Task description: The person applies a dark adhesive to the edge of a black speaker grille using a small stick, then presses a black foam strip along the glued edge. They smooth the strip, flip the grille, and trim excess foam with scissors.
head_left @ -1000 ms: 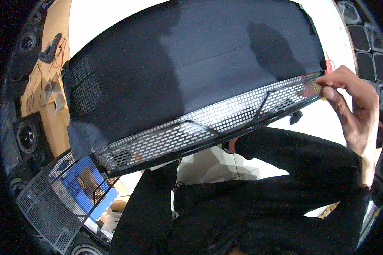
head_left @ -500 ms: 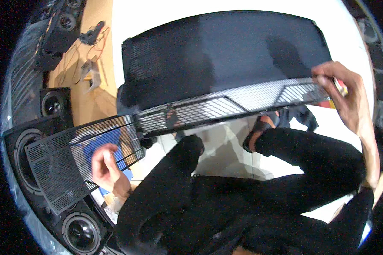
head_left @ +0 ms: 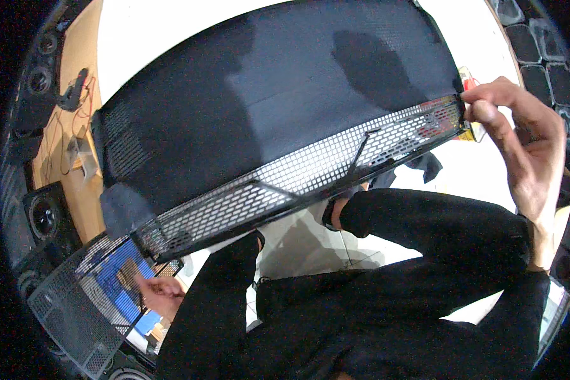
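Across my lap lies a large curved speaker grille of black perforated metal (head_left: 310, 180). Its broad face is covered by black cloth (head_left: 285, 76), and the side facing me is bare mesh with dark bars. My right hand (head_left: 525, 133) is closed at the grille's right end, thumb and index finger at its upper corner. Over a second, smaller perforated grille (head_left: 69, 310) at the lower left is my left hand (head_left: 161, 296). Its thumb stands apart from loosely curled fingers, and I see nothing in it. A loose flap of cloth (head_left: 126, 209) hangs over the big grille's left end.
A wooden bench (head_left: 60, 126) at the left carries a dark tool (head_left: 76, 88) with wires and a small clear container (head_left: 81, 155). Speakers (head_left: 44, 215) stand along the left. A white surface (head_left: 152, 38) lies beyond the grille, and dark framed panels (head_left: 541, 69) line the right.
The big grille has shifted left and tilted in the view, its left end now lower and nearer me. My left hand sits lower, and my right hand stays at the right end.
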Available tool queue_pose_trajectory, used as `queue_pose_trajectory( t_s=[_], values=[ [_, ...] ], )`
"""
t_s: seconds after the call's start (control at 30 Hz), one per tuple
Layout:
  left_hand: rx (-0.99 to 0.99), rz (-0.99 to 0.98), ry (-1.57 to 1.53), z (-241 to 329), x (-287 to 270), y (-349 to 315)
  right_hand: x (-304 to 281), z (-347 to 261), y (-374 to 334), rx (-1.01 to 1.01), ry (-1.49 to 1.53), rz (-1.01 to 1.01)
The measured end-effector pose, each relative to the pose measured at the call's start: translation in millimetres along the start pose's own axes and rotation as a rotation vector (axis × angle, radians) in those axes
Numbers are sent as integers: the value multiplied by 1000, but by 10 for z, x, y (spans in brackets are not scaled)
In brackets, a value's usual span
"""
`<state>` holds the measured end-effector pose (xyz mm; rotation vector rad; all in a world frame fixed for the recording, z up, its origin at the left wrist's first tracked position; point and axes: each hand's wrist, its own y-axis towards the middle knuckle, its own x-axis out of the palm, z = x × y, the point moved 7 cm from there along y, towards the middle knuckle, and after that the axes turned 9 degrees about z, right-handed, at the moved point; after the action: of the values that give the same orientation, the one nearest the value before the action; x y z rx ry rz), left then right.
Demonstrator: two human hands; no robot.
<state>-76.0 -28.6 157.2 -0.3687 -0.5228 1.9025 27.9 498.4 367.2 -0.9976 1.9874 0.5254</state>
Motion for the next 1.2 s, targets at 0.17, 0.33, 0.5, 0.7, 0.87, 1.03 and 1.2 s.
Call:
queue_pose_trajectory(
  t_s=[0.17, 0.33, 0.5, 0.7, 0.87, 1.03, 1.2],
  values=[
    [-298, 26, 318, -1190, 17, 57, -24, 135, 136, -12, 24, 22],
    [-334, -34, 462, -2156, 837, 335, 16, 211, 157, 1, 8, 44],
    [-264, -37, 538, -2481, 1415, 493, -41, 316, 159, 18, 16, 68],
    [-235, -23, 571, -2540, 1490, 607, -71, 312, 137, -1, 37, 86],
    [-215, -41, 579, -2537, 1617, 613, -165, 308, 99, -6, 43, 111],
    [-201, -48, 586, -2514, 1624, 649, -197, 268, 81, -28, 59, 128],
    [-198, -51, 586, -2525, 1615, 665, -225, 221, 86, -56, 71, 146]
  ],
)
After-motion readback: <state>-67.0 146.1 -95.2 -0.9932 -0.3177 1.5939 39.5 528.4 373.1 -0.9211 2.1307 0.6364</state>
